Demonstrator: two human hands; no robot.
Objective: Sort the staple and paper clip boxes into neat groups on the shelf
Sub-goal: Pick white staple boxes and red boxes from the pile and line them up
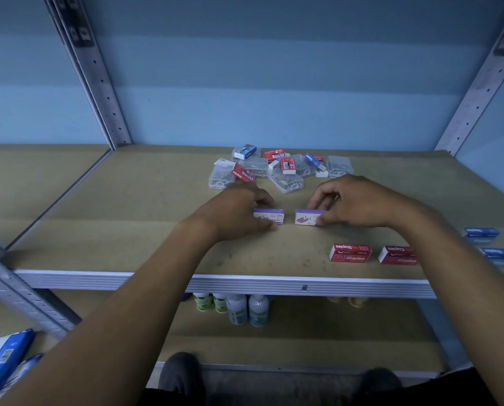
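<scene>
Both hands down on the shelf point(127, 230): left hand point(236, 213) pinches a purple-and-white staple box point(271, 217), right hand point(359, 202) pinches a second purple-and-white box point(307, 217), the two boxes flat on the board, side by side with a small gap between them. Unsorted pile point(277, 168) sits behind the hands toward the back wall: clear paper clip boxes mixed with red and blue staple boxes, some overlapping. Front right: two red staple boxes point(350, 253) in a row, right one partly behind the right forearm, and two blue boxes point(480, 234) further right by the frame edge.
</scene>
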